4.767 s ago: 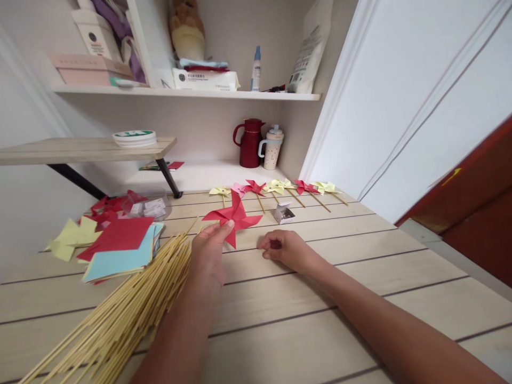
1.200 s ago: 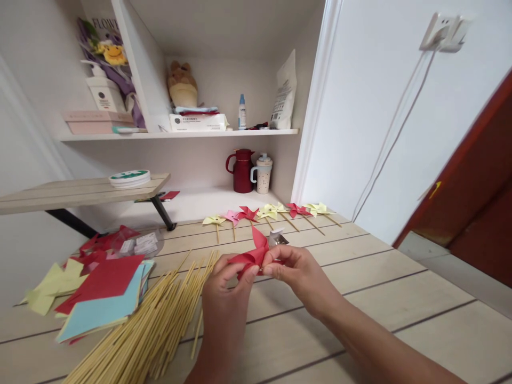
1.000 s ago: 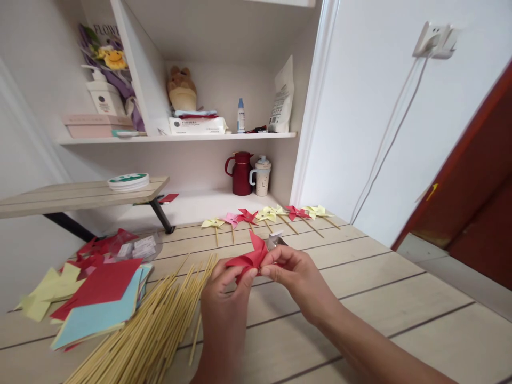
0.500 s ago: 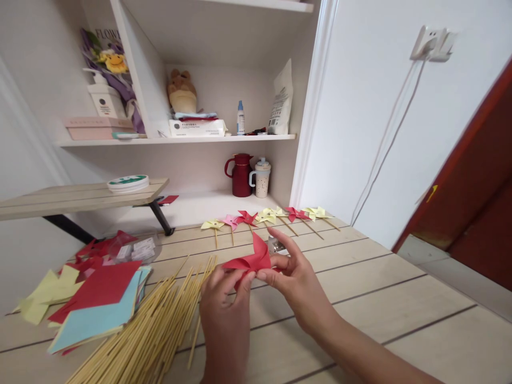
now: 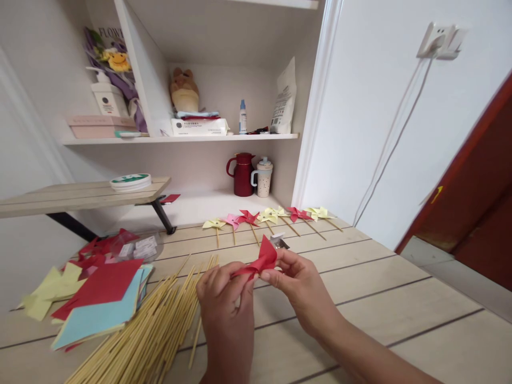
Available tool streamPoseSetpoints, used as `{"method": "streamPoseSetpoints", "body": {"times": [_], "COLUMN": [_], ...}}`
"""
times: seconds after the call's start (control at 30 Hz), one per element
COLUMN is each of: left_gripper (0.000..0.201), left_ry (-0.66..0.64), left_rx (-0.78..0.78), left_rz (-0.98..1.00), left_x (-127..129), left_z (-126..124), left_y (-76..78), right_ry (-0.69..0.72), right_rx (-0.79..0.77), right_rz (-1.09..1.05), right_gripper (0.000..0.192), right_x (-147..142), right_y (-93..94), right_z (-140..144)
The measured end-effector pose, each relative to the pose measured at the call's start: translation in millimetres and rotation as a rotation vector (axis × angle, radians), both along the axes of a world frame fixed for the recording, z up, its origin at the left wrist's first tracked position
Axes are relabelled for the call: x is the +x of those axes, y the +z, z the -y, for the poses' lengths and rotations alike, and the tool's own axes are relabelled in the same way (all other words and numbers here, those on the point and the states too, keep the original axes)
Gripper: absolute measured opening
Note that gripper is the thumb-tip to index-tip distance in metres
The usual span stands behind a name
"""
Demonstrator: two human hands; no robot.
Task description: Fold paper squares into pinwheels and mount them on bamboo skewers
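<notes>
A red paper pinwheel [image 5: 264, 260] with folded, curled blades is held above the table between both hands. My left hand [image 5: 226, 293] pinches its left side, and my right hand [image 5: 298, 280] grips the right side with thumb and fingers closed. Its centre is partly covered by my fingers. Just behind my right hand lies a small clear packet or box [image 5: 279, 241] with dark contents. Left of my left hand, a heap of thin wooden sticks [image 5: 154, 314] spreads over the table. Several finished pinwheels on sticks, among them a red one [image 5: 248, 217], lie in a row behind.
Red and blue paper sheets [image 5: 102, 285], yellow cut paper [image 5: 52, 290] and a tub of small white packs [image 5: 138, 249] occupy the table's left. A raised wooden stand [image 5: 84, 193] is above them. Shelves at the back hold a red jug [image 5: 243, 176] and a cup [image 5: 263, 178].
My right hand's raised fingers have come down and closed on the pinwheel. The red paper is tilted more, with its blades gathered closer. The clear packet shows more fully.
</notes>
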State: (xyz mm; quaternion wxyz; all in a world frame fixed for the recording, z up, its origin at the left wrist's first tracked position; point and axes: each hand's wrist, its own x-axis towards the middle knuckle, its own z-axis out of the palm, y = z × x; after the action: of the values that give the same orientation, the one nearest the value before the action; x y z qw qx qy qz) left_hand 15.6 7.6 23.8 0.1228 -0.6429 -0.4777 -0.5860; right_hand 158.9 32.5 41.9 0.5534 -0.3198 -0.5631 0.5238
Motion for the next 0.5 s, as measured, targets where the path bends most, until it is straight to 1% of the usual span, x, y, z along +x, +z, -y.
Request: {"method": "streamPoseSetpoints", "body": {"times": [0.17, 0.5], "left_gripper": [0.012, 0.015], "left_ry": [0.010, 0.040], "left_rx": [0.109, 0.187], "left_rz": [-0.108, -0.176], "left_x": [-0.4, -1.6], "left_z": [0.0, 0.3], "left_y": [1.4, 4.6], "right_ry": [-0.023, -0.052], "right_rx": [0.005, 0.062], "right_rz": [0.017, 0.066], "right_gripper": [0.016, 0.011], "right_x": [0.4, -0.1], "right_y": [0.0, 1.0], "right_z": [0.3, 2.0]}}
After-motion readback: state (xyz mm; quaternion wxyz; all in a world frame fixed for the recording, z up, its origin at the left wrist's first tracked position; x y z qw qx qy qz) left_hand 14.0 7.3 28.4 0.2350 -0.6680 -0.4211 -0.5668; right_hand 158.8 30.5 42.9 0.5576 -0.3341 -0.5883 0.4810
